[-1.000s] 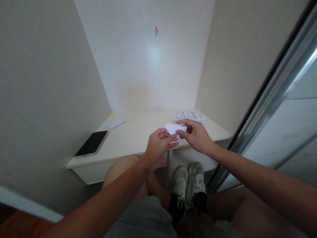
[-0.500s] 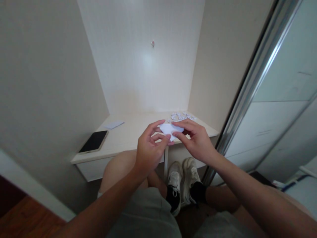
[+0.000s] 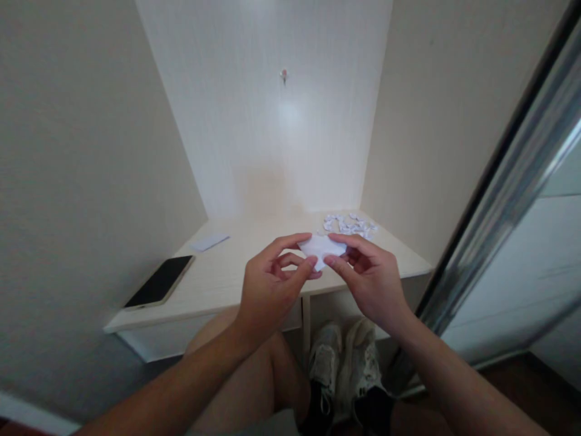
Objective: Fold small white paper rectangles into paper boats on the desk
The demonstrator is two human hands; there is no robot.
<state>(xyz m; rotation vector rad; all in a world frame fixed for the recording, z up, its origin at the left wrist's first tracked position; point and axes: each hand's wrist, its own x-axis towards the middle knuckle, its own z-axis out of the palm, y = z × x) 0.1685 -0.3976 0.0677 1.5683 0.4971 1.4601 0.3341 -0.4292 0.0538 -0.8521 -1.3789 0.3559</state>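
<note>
A small piece of folded white paper [image 3: 321, 247] is held up above the front edge of the desk, its lower end narrowing to a point. My left hand [image 3: 276, 278] pinches its left side between thumb and fingers. On the other side, my right hand [image 3: 374, 275] grips the paper with the thumb low and the index finger along the top edge. Both thumbs lie close together near the paper's lower part. Fingers partly cover its ends.
Several small white folded paper pieces [image 3: 349, 225] lie in a pile at the desk's back right. White paper [image 3: 210, 242] lies at the left, behind a dark-screened tablet or phone [image 3: 160, 282]. Walls flank the pale desk [image 3: 204, 287]; a hook [image 3: 284, 74] is on the back panel.
The view has shifted, so the desk looks nearer. Both hands still hold the folded paper; the right thumb now sits slightly farther from the left one.
</note>
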